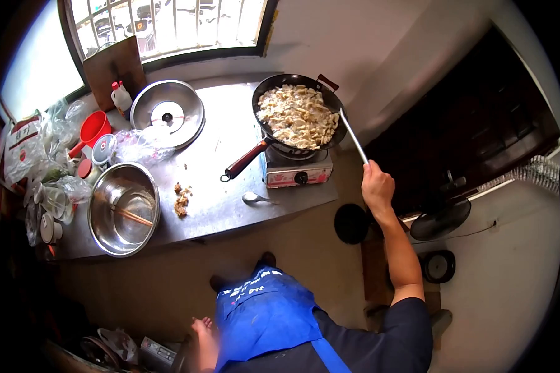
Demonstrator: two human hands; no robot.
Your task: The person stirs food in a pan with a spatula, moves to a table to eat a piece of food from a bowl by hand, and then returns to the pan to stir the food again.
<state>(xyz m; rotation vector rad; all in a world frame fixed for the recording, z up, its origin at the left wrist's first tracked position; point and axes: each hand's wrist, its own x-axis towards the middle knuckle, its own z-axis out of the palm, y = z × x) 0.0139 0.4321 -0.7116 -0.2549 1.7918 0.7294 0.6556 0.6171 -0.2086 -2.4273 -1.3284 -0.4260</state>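
Observation:
My right hand point(378, 186) is wrapped round the grip of a long-handled metal cooking utensil point(354, 135). Its far end reaches the right rim of a black wok point(272, 84), and I cannot make out its head. Pale, chopped food point(298, 116) is heaped in the wok, which has a dark red long handle point(247, 159) and sits on a portable gas stove point(298, 176). Down by the blue apron point(264, 317), my left hand point(203, 324) hangs away from the table with fingers loosely apart, holding nothing I can see.
On the metal table point(221, 214) lie a spoon point(258, 198) and brown food scraps point(182, 200). A steel basin point(123, 210) holds chopsticks point(132, 216). Farther back are a large lid point(168, 112), a red dipper point(93, 130) and plastic bags point(140, 146). A pedestal fan point(440, 219) stands at right.

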